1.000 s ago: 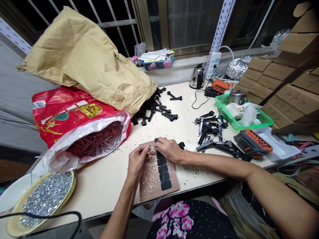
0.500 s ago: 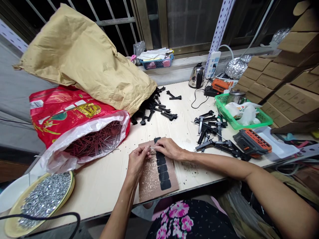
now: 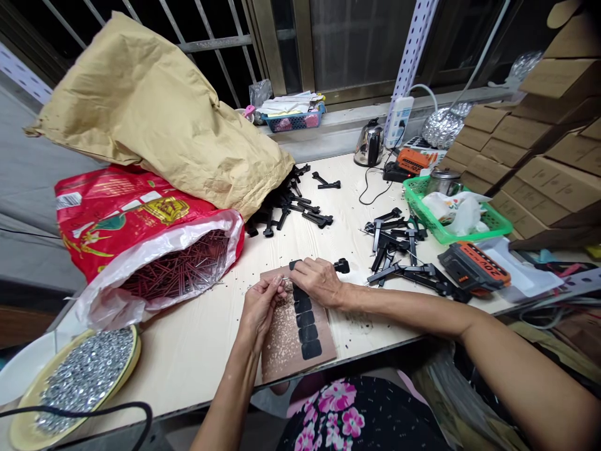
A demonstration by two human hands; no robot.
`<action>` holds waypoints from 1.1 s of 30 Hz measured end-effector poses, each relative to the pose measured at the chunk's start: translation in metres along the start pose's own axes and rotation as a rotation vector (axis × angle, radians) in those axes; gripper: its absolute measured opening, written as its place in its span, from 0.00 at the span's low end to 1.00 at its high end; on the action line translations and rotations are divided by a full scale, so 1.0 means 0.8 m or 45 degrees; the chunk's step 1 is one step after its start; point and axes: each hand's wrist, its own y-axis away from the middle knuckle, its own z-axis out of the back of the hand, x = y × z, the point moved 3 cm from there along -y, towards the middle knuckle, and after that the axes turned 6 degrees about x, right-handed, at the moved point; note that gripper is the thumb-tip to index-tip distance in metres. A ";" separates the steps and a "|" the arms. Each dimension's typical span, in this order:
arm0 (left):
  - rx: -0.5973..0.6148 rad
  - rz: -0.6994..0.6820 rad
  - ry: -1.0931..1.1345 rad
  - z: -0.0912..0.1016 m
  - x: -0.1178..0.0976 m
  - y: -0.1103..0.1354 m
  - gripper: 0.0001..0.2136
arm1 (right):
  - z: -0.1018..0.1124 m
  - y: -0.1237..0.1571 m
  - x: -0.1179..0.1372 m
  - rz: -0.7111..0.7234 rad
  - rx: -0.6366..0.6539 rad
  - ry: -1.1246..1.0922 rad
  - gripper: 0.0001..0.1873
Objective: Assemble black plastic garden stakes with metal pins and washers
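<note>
My left hand (image 3: 261, 302) is over a brown board (image 3: 282, 351), thumb and fingertips pinched on a thin shiny metal pin (image 3: 285, 279). Its far end points at my right hand (image 3: 320, 280), whose fingers are curled closed just across from it. From behind the right hand sticks out the end of a black plastic part (image 3: 342, 266); the rest of it is hidden by the hand. Under the right hand and down the board runs a row of black rounded squares (image 3: 307, 332). Pale crumbs are scattered over the board's left half.
Black parts lie heaped at the right (image 3: 389, 244) and spill from a tan sack (image 3: 154, 106). A red bag (image 3: 126, 219) holds brown-red sticks. A yellow bowl (image 3: 131, 360) of metal pieces stands front left. A green basket (image 3: 498, 227) and a battery pack (image 3: 474, 269) are at right.
The black part's end now shows beyond my right hand, where it was hidden before. The right hand has turned slightly; the left has barely moved.
</note>
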 end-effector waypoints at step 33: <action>-0.020 0.041 0.093 -0.004 0.004 -0.004 0.17 | 0.001 0.001 -0.005 -0.077 -0.073 0.043 0.12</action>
